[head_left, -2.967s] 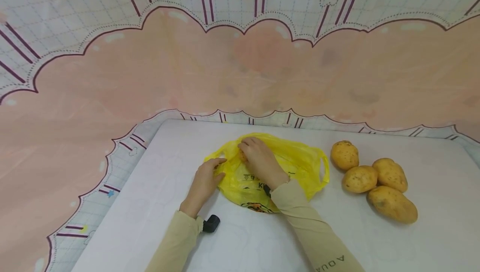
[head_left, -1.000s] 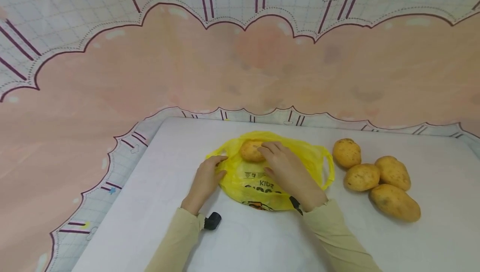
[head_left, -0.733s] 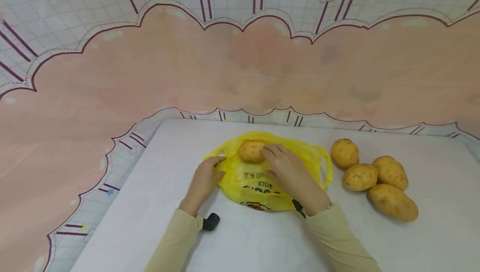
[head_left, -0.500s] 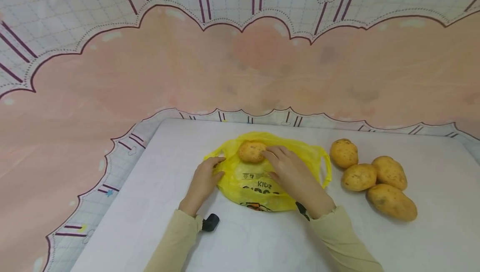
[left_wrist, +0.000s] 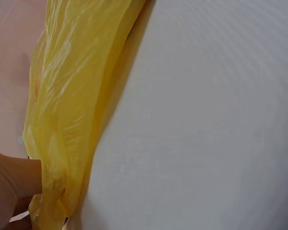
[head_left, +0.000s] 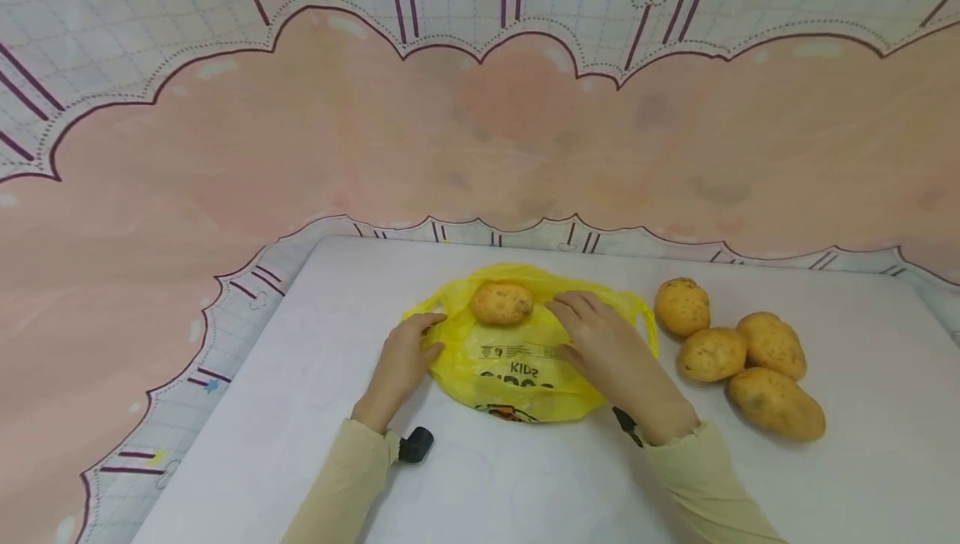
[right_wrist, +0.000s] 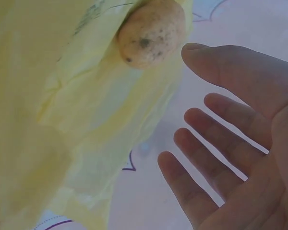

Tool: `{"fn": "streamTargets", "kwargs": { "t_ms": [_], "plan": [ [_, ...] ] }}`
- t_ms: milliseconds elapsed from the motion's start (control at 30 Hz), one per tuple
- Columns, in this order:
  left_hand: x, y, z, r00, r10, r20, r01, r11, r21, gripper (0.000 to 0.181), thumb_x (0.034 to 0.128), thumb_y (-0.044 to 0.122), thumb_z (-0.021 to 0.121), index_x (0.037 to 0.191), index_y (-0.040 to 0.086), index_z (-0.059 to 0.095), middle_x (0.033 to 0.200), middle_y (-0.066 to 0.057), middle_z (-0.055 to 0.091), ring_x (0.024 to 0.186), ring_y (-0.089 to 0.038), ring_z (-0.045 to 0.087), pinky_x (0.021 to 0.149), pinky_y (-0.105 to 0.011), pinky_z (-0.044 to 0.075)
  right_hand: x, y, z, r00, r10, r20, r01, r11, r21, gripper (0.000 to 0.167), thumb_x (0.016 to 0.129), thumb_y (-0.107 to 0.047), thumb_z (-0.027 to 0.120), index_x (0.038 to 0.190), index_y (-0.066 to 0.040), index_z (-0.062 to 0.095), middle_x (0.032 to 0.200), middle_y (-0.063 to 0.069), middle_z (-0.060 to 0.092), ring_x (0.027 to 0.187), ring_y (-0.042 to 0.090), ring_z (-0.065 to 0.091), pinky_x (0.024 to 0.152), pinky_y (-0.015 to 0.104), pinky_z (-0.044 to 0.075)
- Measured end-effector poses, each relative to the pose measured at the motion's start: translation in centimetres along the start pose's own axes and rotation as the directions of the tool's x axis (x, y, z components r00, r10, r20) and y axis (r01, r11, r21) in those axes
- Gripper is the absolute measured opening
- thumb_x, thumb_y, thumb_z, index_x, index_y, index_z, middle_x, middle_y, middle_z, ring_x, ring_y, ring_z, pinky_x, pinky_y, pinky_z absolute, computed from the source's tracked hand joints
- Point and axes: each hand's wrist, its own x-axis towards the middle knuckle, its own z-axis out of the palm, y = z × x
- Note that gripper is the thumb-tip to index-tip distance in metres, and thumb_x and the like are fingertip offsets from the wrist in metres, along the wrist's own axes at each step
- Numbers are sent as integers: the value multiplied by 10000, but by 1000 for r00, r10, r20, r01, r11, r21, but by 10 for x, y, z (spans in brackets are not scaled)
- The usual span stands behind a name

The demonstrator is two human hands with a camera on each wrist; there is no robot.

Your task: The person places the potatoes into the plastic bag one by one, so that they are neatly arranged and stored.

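Observation:
A yellow plastic bag [head_left: 517, 402] with dark print lies spread on the white table. One potato [head_left: 502, 303] rests against its yellow plastic, near the bag's far side; I cannot tell how deep inside it sits. At the bag's left edge, my left hand [head_left: 399, 365] holds the plastic near a handle. The left wrist view shows its thumb [left_wrist: 21, 175] against the gathered film, the other fingers mostly hidden. My right hand [head_left: 611, 352] hovers over the bag's right part, fingers spread and holding nothing. In the right wrist view, a gap separates those fingertips from the potato [right_wrist: 153, 36].
Several potatoes [head_left: 712, 355] sit in a cluster on the white table [head_left: 495, 486], right of the bag. A patterned cloth [head_left: 450, 144] hangs behind the table and along its left side. A black device [head_left: 416, 445] is strapped at the left wrist.
Three seconds ago my right hand was on the potato at the bag's left part. It has let go and drawn back to the right. My left hand stays at the bag's edge.

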Motion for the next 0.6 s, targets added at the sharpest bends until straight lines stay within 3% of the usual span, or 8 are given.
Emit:
{"fn": "streamTargets", "kwargs": {
  "t_ms": [600],
  "plan": [
    [0,1,-1,1000,-17,8,17,1000,-3,417,914,44,694,1323,51,613,1347,-145,608,1247,-330,563,1080,-505,447,-19,17,-3,999,51,8,-51,999,-9,588,790,-103,839,1303,25,582,1336,194,574,1249,365,528,1019,501,500]
  ]
}}
